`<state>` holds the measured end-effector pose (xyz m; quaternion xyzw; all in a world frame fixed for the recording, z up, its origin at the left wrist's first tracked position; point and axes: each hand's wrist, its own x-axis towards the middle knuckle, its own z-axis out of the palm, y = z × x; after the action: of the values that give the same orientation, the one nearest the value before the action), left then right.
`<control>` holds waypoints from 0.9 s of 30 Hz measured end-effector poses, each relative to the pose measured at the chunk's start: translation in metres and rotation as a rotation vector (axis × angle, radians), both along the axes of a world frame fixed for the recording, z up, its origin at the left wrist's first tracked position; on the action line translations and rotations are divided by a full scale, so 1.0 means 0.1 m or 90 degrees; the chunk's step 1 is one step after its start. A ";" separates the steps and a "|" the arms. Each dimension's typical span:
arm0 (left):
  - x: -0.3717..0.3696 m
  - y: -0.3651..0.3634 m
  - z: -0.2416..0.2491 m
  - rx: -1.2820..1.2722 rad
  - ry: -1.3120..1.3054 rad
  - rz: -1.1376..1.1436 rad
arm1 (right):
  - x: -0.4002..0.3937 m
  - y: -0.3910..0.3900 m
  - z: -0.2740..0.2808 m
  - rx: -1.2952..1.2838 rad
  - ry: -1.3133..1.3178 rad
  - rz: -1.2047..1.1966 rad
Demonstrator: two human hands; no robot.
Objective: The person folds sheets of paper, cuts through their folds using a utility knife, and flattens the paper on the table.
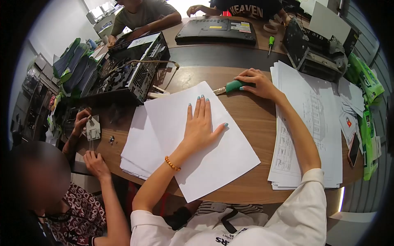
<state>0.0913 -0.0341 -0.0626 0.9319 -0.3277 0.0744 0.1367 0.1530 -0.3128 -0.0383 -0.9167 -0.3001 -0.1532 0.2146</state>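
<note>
My left hand (198,129) lies flat on a blank white sheet of paper (221,164), fingers stretched toward its upper corner and thumb out to the side. The sheet is turned askew and overlaps a stack of white paper (135,139) to its left. Beyond the sheet's upper right edge, my right hand (257,83) is closed around the green handle of a tool (234,86). The tool's metal end points left, right at the paper's edge; its exact kind I cannot tell.
Printed sheets (305,135) are piled on the right, near a phone (353,151). An opened computer case (135,76) stands back left; a black laptop (215,31) lies upside down at the back, beside a green screwdriver (271,43). A person (90,205) handles a small part at left; two people sit opposite.
</note>
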 end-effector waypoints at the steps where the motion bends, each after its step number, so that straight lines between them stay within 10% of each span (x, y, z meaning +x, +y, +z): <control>1: -0.01 0.00 0.01 0.003 -0.005 0.003 | -0.01 0.04 0.00 -0.008 -0.017 -0.009; 27: -0.05 0.01 0.01 0.039 -0.026 -0.046 | 0.07 0.02 -0.14 -0.008 -0.053 -0.052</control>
<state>0.0859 -0.0333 -0.0612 0.9216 -0.3657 0.0785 0.1036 0.1603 -0.3109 -0.0519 -0.9225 -0.2719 -0.1981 0.1894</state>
